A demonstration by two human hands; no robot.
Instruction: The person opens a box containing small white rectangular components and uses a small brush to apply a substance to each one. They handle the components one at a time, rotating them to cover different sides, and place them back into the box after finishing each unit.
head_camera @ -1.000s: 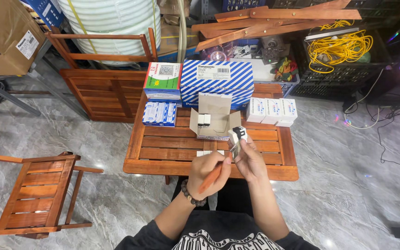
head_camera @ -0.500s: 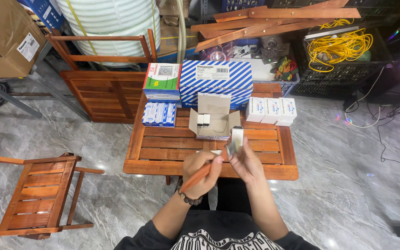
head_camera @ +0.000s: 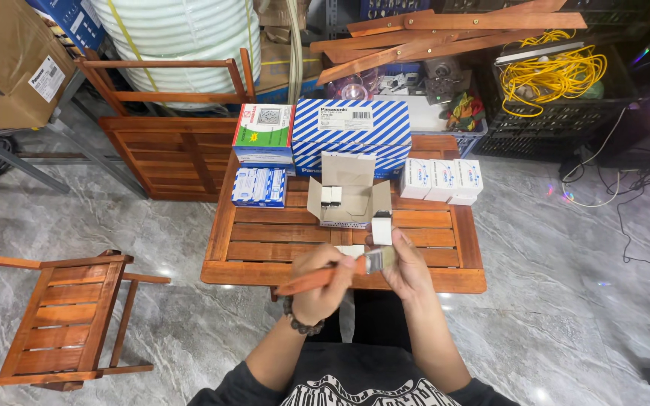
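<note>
My left hand (head_camera: 321,282) gripping an orange-handled brush (head_camera: 332,274), my right hand (head_camera: 408,267) pinching a small white part (head_camera: 382,228), over the wooden table's (head_camera: 265,244) near edge.

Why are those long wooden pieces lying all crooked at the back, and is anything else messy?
The wooden slats lie slanted across the crates behind the table, not stacked flat. The yellow cable beside them is a loose tangle. On the table, the small open box has its flaps splayed. The boxes around it stand neatly.
</note>
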